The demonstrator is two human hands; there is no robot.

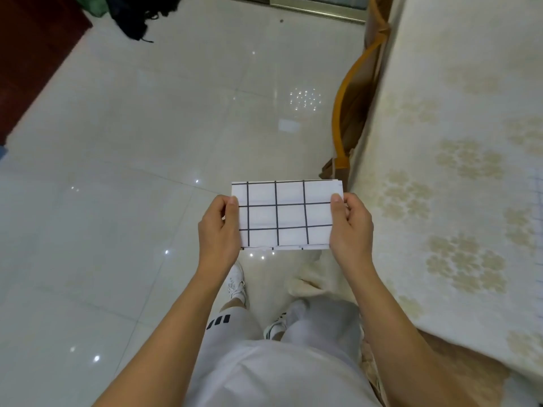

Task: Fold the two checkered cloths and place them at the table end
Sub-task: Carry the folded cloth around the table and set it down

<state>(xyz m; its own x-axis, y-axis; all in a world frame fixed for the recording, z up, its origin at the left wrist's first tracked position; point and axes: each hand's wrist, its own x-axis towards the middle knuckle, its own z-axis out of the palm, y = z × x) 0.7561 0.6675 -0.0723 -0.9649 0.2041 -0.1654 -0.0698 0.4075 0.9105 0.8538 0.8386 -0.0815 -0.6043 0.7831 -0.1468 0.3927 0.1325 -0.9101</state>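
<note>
Glossy pale tiled floor (pixel 132 171) across most of the view, dotted with light reflections. Tabletop (pixel 458 142) along the right side, draped in a cream cover with a faint flower pattern; cover hanging over the near edge. At the far right edge of the tabletop, a sliver of pale gridded fabric (pixel 539 201), too little visible to identify. Wooden chair (pixel 349 113) with a curved orange-brown back, tucked against the tabletop's left edge. Dark red furniture (pixel 32 54) at upper left, with a dark heap (pixel 138 13) on the floor just beside it. White shorts and white shoes below, standing on the floor close to the tabletop.

Folded checkered cloth (pixel 286 214): white with thin black grid lines, held up flat in the air over the floor, left of the tabletop and clear of it. Layered edges visible along top and bottom. Left hand (pixel 219 230) pinching the cloth's left edge, thumb on the front face, fingers curled behind. Right hand (pixel 351 224) pinching the right edge likewise. Cloth stretched level between the two hands.
</note>
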